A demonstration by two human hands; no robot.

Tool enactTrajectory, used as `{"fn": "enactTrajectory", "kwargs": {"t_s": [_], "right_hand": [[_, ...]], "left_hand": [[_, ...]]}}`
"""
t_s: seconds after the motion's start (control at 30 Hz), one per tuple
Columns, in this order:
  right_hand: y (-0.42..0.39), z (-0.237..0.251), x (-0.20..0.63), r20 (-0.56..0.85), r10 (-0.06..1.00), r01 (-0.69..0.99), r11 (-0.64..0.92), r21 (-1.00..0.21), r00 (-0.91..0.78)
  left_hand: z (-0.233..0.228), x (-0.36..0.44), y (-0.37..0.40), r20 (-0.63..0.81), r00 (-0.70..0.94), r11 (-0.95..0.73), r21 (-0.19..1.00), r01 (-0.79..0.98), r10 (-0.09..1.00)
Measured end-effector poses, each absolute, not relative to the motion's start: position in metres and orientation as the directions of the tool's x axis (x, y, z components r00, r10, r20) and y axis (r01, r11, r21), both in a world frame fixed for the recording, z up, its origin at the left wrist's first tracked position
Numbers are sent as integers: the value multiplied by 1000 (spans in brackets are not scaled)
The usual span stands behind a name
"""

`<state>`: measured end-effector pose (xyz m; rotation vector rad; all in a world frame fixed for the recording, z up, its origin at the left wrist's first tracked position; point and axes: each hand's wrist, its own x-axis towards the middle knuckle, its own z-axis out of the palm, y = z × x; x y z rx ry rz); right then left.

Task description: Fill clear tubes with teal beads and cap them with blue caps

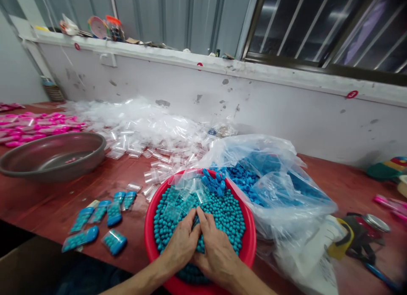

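While both hands worked inside the red basin [149, 240], that basin sat at the near edge of the bench [47, 201], its near rim reaching the bench's front edge. On its far right side the basin pressed against a large clear plastic bag [286, 193] holding blue pieces, so there was no free room on that side. To the left, a strip of bare red bench lay open between the basin and a cluster of small filled packets [98, 223], which lay near the front edge. Farther left stood a grey metal bowl [54, 157], well apart from the basin, and behind it a pile of pink packets [34, 127]. A heap of empty clear bags [143, 125] spread along the white wall [270, 112] at the back, closing off the far side. Right of the big bag, a roll of tape and other small objects crowded the bench.

Teal beads [229, 214] filled the basin nearly to its rim, with a few clear bags lying on top at the far side. The left hand [182, 242] and right hand [216, 248] lay side by side, touching, on the beads near the basin's near side. Their fingers [190, 221] were curled downward and pushed into the beads, fingertips buried; whether they were clenched on anything could not be told.
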<state>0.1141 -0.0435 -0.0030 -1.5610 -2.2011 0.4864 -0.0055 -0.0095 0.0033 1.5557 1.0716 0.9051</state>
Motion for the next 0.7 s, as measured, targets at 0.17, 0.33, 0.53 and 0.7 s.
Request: {"fn": "enactTrajectory", "kwargs": {"t_s": [0.17,0.33,0.53,0.7], "right_hand": [[-38,-4,133,72,967,808,243,-536,-243],[-28,-5,141,54,937,829,330,-451,-344],[-14,9,113,112,878,826,475,-302,-464],[6,11,70,159,802,797,594,-110,-576]], "left_hand": [[10,-82,3,140,43,-141,826,546,989],[-22,-167,27,306,-207,78,386,919,929],[-80,-173,20,427,64,-92,46,995,902],[-92,-159,41,327,188,-182,-49,982,926]]}}
